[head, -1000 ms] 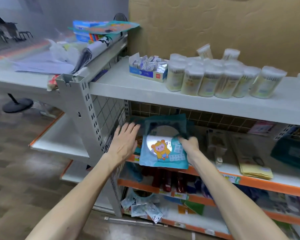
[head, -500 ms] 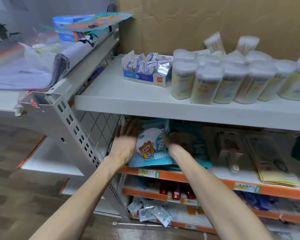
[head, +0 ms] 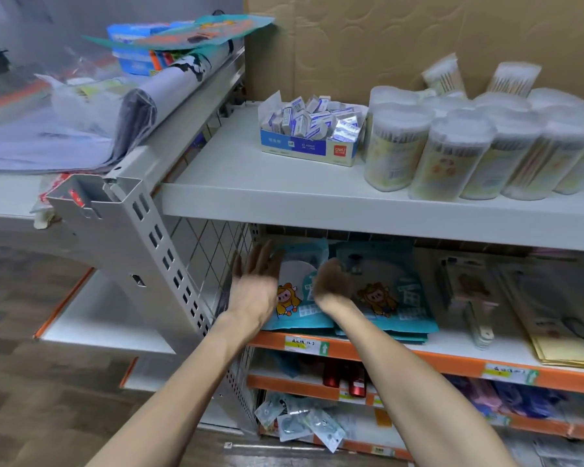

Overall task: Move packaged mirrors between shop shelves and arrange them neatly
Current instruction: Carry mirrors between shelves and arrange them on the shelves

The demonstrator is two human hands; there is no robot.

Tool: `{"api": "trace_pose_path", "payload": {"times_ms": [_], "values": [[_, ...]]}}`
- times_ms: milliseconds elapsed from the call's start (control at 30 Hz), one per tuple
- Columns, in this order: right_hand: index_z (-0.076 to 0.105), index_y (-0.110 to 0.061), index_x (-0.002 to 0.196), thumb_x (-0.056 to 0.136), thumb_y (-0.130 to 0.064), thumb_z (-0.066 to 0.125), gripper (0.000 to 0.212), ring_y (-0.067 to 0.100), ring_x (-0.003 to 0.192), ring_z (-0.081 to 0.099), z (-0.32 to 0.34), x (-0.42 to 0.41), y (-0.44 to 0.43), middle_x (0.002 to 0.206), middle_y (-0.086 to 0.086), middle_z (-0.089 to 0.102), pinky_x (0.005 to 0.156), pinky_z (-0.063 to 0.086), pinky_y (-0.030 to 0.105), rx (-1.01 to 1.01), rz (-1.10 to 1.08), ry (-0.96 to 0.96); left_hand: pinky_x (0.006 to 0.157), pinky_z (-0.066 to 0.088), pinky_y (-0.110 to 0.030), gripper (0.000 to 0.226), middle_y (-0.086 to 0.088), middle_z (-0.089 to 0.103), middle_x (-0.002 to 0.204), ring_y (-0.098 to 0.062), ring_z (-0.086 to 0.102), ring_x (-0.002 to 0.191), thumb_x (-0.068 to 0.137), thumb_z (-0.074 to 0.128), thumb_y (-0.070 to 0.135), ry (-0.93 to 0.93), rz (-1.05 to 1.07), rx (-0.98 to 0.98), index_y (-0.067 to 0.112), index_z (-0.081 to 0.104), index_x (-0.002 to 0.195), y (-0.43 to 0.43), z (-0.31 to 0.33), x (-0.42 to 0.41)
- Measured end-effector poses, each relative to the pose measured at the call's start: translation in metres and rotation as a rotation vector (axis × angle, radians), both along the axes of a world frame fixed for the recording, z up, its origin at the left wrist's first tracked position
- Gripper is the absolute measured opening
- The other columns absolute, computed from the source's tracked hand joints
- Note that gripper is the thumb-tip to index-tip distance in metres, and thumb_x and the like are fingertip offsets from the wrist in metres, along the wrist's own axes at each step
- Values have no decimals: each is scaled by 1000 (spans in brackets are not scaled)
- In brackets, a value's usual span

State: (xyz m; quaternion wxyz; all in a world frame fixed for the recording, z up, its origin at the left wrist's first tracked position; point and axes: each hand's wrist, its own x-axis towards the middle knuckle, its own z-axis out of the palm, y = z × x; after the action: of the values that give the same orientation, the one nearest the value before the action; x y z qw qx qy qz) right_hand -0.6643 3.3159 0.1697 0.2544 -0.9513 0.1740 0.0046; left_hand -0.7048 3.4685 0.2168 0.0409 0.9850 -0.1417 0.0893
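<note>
Left hand (head: 255,284) flat, grip apart, against the mirror pack (head: 295,298); right hand (head: 331,281) blurred, so I cannot tell its grip. A hard nudge could tip the pack over the shelf (head: 418,357) front edge.

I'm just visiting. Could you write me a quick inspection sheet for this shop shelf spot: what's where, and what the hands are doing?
Surface: middle shelf with orange edge, under a grey top shelf.
Job's things: left mirror pack lying beside a stack of mirror packs.
Clutter: cotton swab tubs and a box of small packets above; red bottles below.
Hands: left hand, fingers straight, at the left pack's edge; right hand blurred, on the packs.
Cables: nothing seen.
Surroundings: cardboard wall, wooden floor.
</note>
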Motion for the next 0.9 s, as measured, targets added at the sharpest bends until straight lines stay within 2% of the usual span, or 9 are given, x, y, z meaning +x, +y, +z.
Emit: {"api": "trace_pose_path", "payload": {"times_ms": [100, 200, 300, 400, 500, 633, 733, 767, 900], "values": [[52, 2, 114, 102, -11, 39, 22, 28, 86, 65, -1, -5, 1, 97, 20, 63, 74, 58, 37, -123, 37, -32, 120, 8, -55, 76, -6, 3, 163, -28, -1, 150, 89, 50, 2, -3, -27, -2, 22, 17, 154, -3, -4, 1], [49, 0, 123, 96, -13, 57, 31, 29, 104, 61, -4, -10, -4, 119, 20, 60, 86, 54, 34, -309, 118, -73, 120, 7, -54, 84, -6, 0, 163, -28, -3, 150, 86, 61, 12, 15, -33, 48, 23, 14, 155, -1, -8, 1], [48, -3, 123, 92, -11, 60, 34, 28, 110, 52, -1, -16, -14, 124, 16, 54, 93, 48, 35, -389, 217, -131, 121, 7, -54, 88, -5, -2, 163, -27, -5, 150, 86, 65, 18, 36, -33, 74, 24, 11, 155, 2, -7, 2], [44, -11, 126, 89, -15, 62, 41, 26, 112, 45, 5, -28, -29, 128, 9, 49, 96, 42, 36, -451, 369, -166, 120, 10, -55, 82, -4, 4, 163, -27, -1, 150, 85, 62, 15, 43, -61, 56, 22, 18, 154, 4, -4, 2], [40, -15, 139, 93, -27, 56, 49, 29, 125, 41, 27, -49, -49, 140, 7, 44, 103, 36, 41, -492, 489, -179, 119, 15, -55, 72, -4, 12, 163, -27, 6, 150, 87, 57, 13, 40, -122, 45, 18, 27, 152, 1, 4, -2], [26, -20, 153, 97, -42, 49, 65, 29, 146, 22, 69, -83, -75, 161, 3, 21, 114, 28, 47, -523, 524, -194, 118, 23, -52, 72, -4, 18, 161, -27, 15, 149, 86, 58, 23, 18, -237, 15, 21, 28, 152, -12, 25, -7], [34, -19, 151, 86, -54, 59, 78, 30, 142, 34, 95, -109, -99, 160, 6, 28, 96, 48, 45, -662, 462, -292, 115, 30, -51, 75, -5, 28, 157, -29, 28, 144, 81, 65, 26, -72, -350, 1, 20, 35, 150, -36, 44, -12], [36, -19, 150, 84, -58, 60, 80, 31, 139, 39, 99, -119, -111, 158, 8, 32, 92, 50, 44, -709, 439, -302, 112, 34, -52, 77, -6, 32, 155, -31, 33, 141, 77, 70, 25, -92, -400, -9, 18, 40, 147, -48, 48, -15], [37, -18, 147, 84, -58, 57, 78, 34, 126, 45, 109, -167, -169, 145, 12, 44, 104, 35, 51, -827, 359, -331, 101, 46, -54, 79, -10, 43, 148, -36, 44, 132, 72, 79, 34, -93, -513, 20, 17, 46, 142, -107, 59, -33]]}}
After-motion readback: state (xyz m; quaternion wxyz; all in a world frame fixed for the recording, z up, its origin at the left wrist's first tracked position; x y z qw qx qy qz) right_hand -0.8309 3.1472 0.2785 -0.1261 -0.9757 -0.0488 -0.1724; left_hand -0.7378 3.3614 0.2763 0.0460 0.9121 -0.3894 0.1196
